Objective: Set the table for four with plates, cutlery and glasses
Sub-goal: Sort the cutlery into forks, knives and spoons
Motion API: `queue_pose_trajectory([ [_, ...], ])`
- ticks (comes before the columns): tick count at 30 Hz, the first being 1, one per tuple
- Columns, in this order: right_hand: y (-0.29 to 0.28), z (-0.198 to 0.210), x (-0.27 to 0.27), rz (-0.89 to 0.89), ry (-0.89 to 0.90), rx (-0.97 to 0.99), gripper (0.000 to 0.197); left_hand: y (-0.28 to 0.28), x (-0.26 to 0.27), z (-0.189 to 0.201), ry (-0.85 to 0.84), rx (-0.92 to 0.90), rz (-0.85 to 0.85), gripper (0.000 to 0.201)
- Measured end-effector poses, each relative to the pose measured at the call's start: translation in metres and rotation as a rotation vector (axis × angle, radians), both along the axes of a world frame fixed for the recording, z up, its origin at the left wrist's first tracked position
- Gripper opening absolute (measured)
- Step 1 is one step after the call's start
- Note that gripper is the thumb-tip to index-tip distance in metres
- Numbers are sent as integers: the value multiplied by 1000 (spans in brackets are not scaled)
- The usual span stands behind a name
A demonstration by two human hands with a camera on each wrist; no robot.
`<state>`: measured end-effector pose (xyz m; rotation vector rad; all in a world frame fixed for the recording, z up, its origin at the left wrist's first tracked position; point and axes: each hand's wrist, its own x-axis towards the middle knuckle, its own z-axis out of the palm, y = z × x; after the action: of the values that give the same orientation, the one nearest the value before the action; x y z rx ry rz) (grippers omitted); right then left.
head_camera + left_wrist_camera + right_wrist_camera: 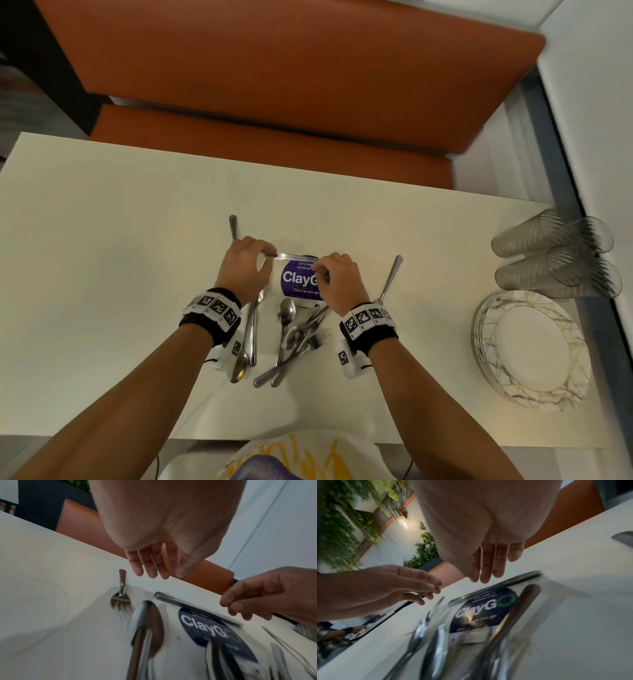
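A table knife [291, 256] lies crosswise on the white table [102, 222], along the top edge of a purple ClayGo sticker [298, 279]. My left hand [265, 257] hovers at its handle end, fingers [150, 569] straight and just above the knife [188, 607]. At the blade end is my right hand [320, 270], fingers [486, 573] extended down to the knife [496, 586]. Neither hand grips it. Below the sticker lies a loose pile of spoons and forks [294, 339]. A stack of marbled plates [531, 349] and several glasses [555, 253] on their sides sit at the right.
A single fork [233, 226] lies left of my left hand, another fork [390, 277] right of my right hand. A spoon and knife [248, 342] lie under my left wrist. An orange bench [274, 85] runs along the table's far side.
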<state>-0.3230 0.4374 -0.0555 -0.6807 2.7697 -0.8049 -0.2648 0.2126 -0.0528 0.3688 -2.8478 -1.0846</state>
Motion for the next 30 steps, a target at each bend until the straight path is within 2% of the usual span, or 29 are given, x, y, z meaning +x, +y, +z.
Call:
queue_pose_trajectory([
  [2, -13, -2, 16, 44, -103, 17, 15, 1, 19, 1, 4, 1, -13, 15],
  [5, -31, -3, 33, 101, -195, 160, 17, 4, 45, -3, -40, 43, -31, 15],
  [9, -43, 0, 43, 129, -277, 283, 8, 7, 71, -7, -29, 129, 3, 14],
  [11, -46, 5, 43, 103, -326, 255, 8, 8, 78, -8, -41, 214, 29, 14],
  [14, -49, 22, 34, 47, -384, 85, 8, 11, 81, -2, -122, 365, 90, 19],
  [18, -57, 60, 22, 25, -293, -137, 7, 20, 77, 16, -239, 558, 79, 20],
  [20, -59, 73, 18, -10, -249, -207, 8, 25, 74, 21, -224, 642, 68, 16],
  [24, -49, 84, 19, -103, -224, -303, 20, 28, 74, 20, -176, 716, 122, 28],
  [27, -27, 66, 27, -160, -223, -268, 22, 24, 76, 14, -191, 669, 209, 30],
  [30, -7, 34, 40, -15, -183, 15, 16, 21, 79, 10, -228, 734, 264, 32],
])
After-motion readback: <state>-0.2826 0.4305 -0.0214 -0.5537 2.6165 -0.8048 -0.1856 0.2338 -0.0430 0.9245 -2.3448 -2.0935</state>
